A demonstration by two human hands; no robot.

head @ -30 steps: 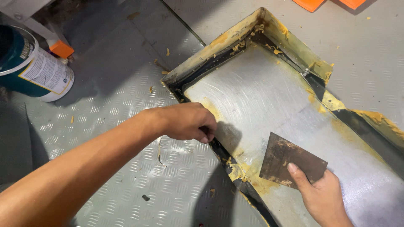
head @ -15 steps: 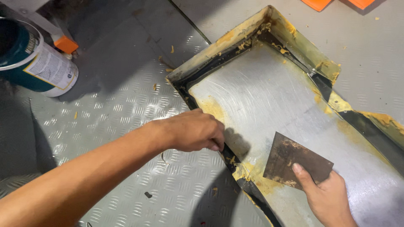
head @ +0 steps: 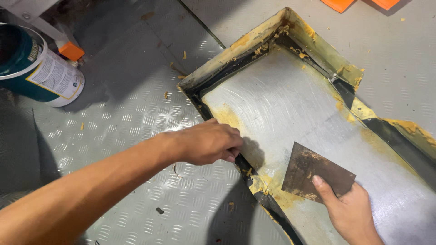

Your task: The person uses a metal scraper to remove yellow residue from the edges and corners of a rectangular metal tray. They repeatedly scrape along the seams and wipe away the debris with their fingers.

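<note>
Scraper blade (head: 316,178): flat, rusty-brown, four-sided metal sheet, lying almost flat on the shiny recessed metal panel (head: 290,104), its long axis running from upper left to lower right and its near-left edge sitting against the yellow residue (head: 277,193) along the panel's rim. Right hand (head: 349,215): coming in from the lower right, its fingers (head: 323,190) pressing on the blade's lower edge and pinching it; how the thumb is gripping cannot be told. Left hand (head: 209,143): reaching across from the left, fingers curled shut at the dark border strip (head: 254,181) of the panel's left edge; whether anything is being held there cannot be told. Surroundings: grey tread-plate floor (head: 127,127) scattered with yellow flakes; a paint can (head: 38,68) standing well apart at upper left; orange objects (head: 359,3) at the top edge.
</note>
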